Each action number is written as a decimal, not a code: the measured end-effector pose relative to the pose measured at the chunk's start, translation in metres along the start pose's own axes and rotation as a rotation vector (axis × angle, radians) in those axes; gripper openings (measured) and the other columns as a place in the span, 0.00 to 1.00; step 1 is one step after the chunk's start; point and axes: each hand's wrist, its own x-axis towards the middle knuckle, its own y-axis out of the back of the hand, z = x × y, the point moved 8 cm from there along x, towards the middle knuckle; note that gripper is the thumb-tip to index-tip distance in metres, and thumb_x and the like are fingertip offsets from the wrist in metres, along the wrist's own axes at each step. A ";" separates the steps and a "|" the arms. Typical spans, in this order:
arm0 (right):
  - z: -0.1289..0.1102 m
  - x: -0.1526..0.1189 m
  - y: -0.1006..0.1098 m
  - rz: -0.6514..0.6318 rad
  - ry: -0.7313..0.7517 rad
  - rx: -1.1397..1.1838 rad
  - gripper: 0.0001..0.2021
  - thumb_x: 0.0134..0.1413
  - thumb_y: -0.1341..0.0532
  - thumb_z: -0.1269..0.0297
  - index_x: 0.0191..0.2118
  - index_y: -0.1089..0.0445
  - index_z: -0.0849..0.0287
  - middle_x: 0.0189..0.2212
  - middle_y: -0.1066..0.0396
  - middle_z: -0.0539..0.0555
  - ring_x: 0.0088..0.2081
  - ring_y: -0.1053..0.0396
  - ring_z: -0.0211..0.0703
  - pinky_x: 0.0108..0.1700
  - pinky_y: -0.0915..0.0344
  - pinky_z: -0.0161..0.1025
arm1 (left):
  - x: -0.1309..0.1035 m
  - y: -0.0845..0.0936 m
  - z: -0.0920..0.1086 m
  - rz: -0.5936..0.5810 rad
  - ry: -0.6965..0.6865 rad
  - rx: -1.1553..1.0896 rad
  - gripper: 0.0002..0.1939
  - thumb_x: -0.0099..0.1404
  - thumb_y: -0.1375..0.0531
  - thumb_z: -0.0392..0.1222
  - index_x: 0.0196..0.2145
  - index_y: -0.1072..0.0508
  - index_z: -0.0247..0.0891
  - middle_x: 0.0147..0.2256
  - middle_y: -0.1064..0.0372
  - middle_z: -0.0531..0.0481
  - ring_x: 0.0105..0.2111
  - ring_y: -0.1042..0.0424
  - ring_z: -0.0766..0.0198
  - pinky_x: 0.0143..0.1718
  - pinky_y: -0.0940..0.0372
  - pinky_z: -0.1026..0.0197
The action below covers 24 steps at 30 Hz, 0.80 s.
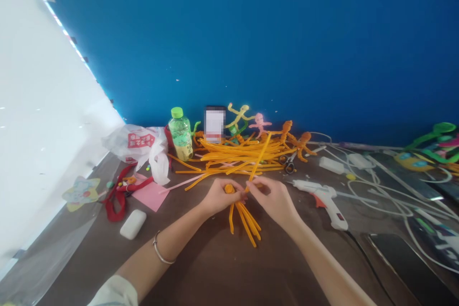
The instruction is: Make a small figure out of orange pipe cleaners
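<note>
Seated at a cluttered brown table point(215, 267) against a blue wall, a person worked orange pipe cleaners with both bare hands. The left hand point(218, 197) curled its fingers around a small orange coil point(229, 189), thumb pressed against it, while the right hand point(274, 199) pinched a long orange stem point(258, 158) between thumb and forefinger just beside the coil. That stem rose slanting away toward the loose heap of orange pipe cleaners point(236, 155) lying near the wall. Several orange strands point(246, 222) hung fanned out below the two hands, their ends resting on the table.

Behind the heap stood a green-capped bottle point(181, 135), and a row of small pipe-cleaner figures point(260, 124) in yellow, pink and orange. Scissors point(289, 164) lay at the heap's right edge. A white glue gun point(324, 198) lay near the right hand, its cord trailing off among white cables point(376, 186). A white plastic bag point(139, 146), a pink paper sheet point(150, 195) and a small white case point(133, 224) lay to the left.

Judging from the frame, the coil could spring loose if the left hand's grip eased, since the wire was wound tightly. The slanted stem might snag the heap and drag strands across the table. The glue gun's nozzle lay close enough that a careless right wrist could brush it.
</note>
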 end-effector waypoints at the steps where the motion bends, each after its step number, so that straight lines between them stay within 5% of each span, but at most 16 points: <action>1: -0.001 -0.001 0.003 0.043 0.031 -0.012 0.10 0.52 0.44 0.59 0.25 0.34 0.58 0.22 0.32 0.50 0.24 0.35 0.39 0.27 0.39 0.35 | 0.000 0.001 -0.001 0.008 0.017 -0.029 0.12 0.47 0.36 0.44 0.24 0.28 0.31 0.21 0.29 0.48 0.21 0.31 0.66 0.27 0.35 0.63; 6: -0.036 -0.019 0.009 0.044 0.594 -0.265 0.08 0.56 0.48 0.70 0.36 0.32 0.59 0.33 0.30 0.56 0.37 0.33 0.44 0.40 0.38 0.40 | 0.001 -0.002 -0.008 -0.037 0.105 -0.225 0.09 0.44 0.35 0.40 0.21 0.29 0.30 0.19 0.30 0.47 0.19 0.32 0.66 0.25 0.38 0.63; 13: -0.056 -0.037 0.015 0.006 0.944 -0.609 0.14 0.55 0.49 0.77 0.47 0.36 0.66 0.33 0.30 0.58 0.37 0.33 0.45 0.42 0.37 0.44 | -0.002 -0.013 -0.009 -0.152 0.173 -0.361 0.08 0.44 0.36 0.37 0.22 0.29 0.28 0.19 0.30 0.46 0.19 0.32 0.65 0.28 0.38 0.62; 19: -0.058 -0.036 0.008 -0.001 1.000 -0.747 0.17 0.55 0.52 0.80 0.47 0.36 0.62 0.31 0.30 0.56 0.36 0.33 0.43 0.42 0.38 0.44 | -0.002 -0.013 -0.012 -0.143 0.177 -0.326 0.10 0.43 0.35 0.38 0.23 0.29 0.29 0.19 0.30 0.47 0.19 0.32 0.66 0.28 0.37 0.61; 24: -0.054 -0.024 0.002 -0.095 0.860 -0.738 0.13 0.55 0.53 0.78 0.35 0.32 0.63 0.30 0.32 0.57 0.32 0.35 0.43 0.35 0.40 0.41 | -0.001 -0.009 -0.003 -0.101 0.102 -0.186 0.11 0.45 0.35 0.42 0.22 0.29 0.30 0.21 0.30 0.47 0.19 0.33 0.67 0.26 0.37 0.63</action>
